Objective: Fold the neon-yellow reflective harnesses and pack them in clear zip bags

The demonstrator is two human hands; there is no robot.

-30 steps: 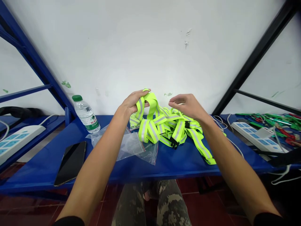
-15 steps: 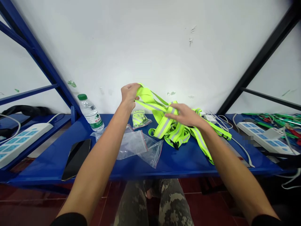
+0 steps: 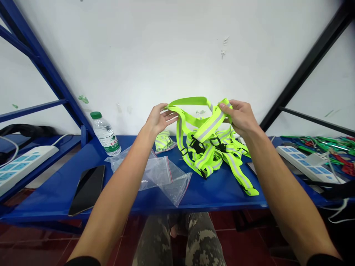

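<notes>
A neon-yellow reflective strap vest (image 3: pixel 205 142) with grey bands and black buckles hangs over the blue shelf (image 3: pixel 216 190). My left hand (image 3: pixel 159 119) pinches one end of its top loop. My right hand (image 3: pixel 240 117) grips the other end, fingers closed round the strap. The loop stretches between both hands above the shelf, and the rest of the straps trail down onto the shelf. A small bagged vest (image 3: pixel 164 141) lies behind my left forearm.
Clear zip bags (image 3: pixel 163 177) lie at the shelf's front. A water bottle (image 3: pixel 104 133) stands left, a black phone (image 3: pixel 88 189) nearer the edge. White power strips (image 3: pixel 307 163) and coloured cables sit at right; another strip (image 3: pixel 23 165) at far left. A white wall is close behind.
My right hand rose from the pile and took hold of a strap. Both hands now spread the loop apart at chest height; the vest has lifted and opened out.
</notes>
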